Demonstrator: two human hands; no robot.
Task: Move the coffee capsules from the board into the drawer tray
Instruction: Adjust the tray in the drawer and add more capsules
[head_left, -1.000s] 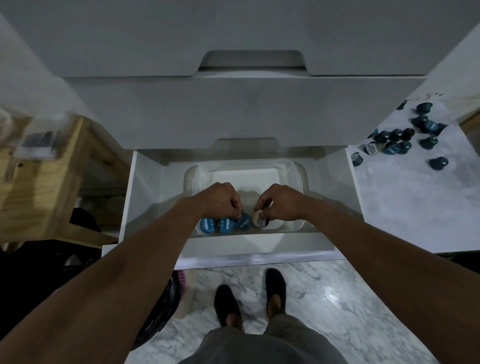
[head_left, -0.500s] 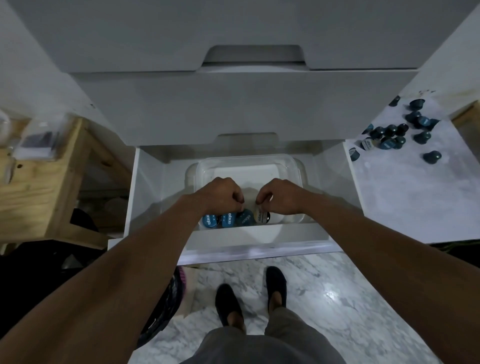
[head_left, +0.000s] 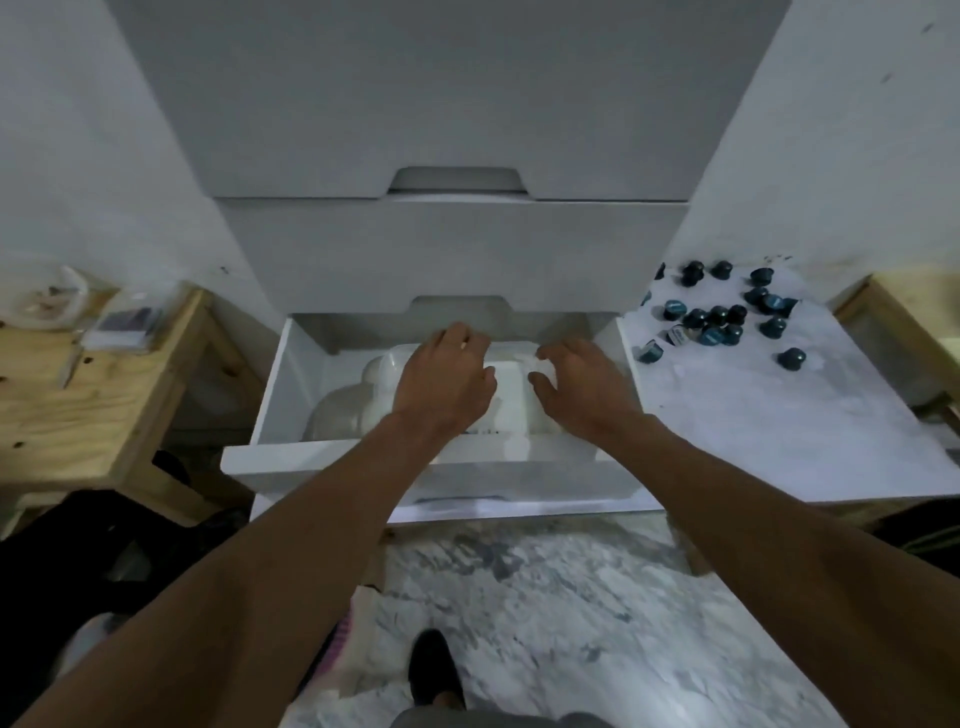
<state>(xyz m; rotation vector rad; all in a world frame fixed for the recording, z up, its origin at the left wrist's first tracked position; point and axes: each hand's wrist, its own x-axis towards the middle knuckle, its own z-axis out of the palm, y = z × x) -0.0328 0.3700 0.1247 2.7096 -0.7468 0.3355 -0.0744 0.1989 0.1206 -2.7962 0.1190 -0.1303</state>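
Both my hands hover over the open white drawer (head_left: 291, 384). My left hand (head_left: 441, 379) and my right hand (head_left: 582, 384) have loosely spread fingers and hold nothing. Below them lies the clear tray (head_left: 343, 410), partly hidden by my hands and the drawer's front panel; the capsules inside it are out of sight. Several dark blue coffee capsules (head_left: 719, 319) lie scattered on the white marble board (head_left: 769, 415) to the right of the drawer.
A wooden table (head_left: 78, 395) with small plastic bags stands to the left. White drawer fronts (head_left: 447, 249) rise above the open drawer. A wooden frame (head_left: 893, 312) borders the board at the right. Marble floor and my shoe (head_left: 434, 670) lie below.
Both hands have let go of the capsules in the tray, opened and lifted toward the drawer's back. The view has tilted up, so the tray's capsules are now hidden.
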